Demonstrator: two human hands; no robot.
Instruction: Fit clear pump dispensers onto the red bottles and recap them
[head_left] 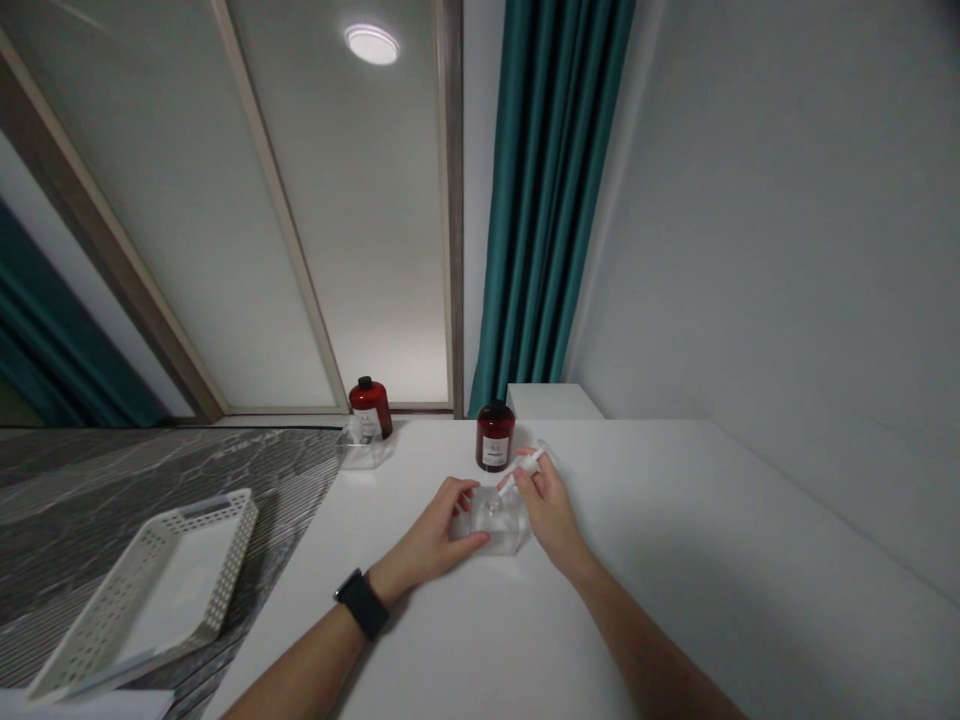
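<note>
My left hand (pixel 435 532) wraps its thumb and fingers around a clear, square-sided bottle (pixel 501 532) standing on the white table (pixel 450 650). In my right hand (pixel 553 508) is a white pump head (pixel 527 465), pinched between thumb and fingers and tilted just above the bottle's open neck. Whether the pump's lower end is inside the neck I cannot tell. Just behind the clear bottle stands a dark red bottle (pixel 493 432) with a black cap and white label.
Near the table's far left corner, a second red bottle (pixel 373 402) stands behind another clear bottle (pixel 361 455). A white perforated basket (pixel 234 570) sits lower, left of the table. Beyond the far edge are a white box (pixel 553 402) and a teal curtain (pixel 555 200); a wall (pixel 810 250) rises at right.
</note>
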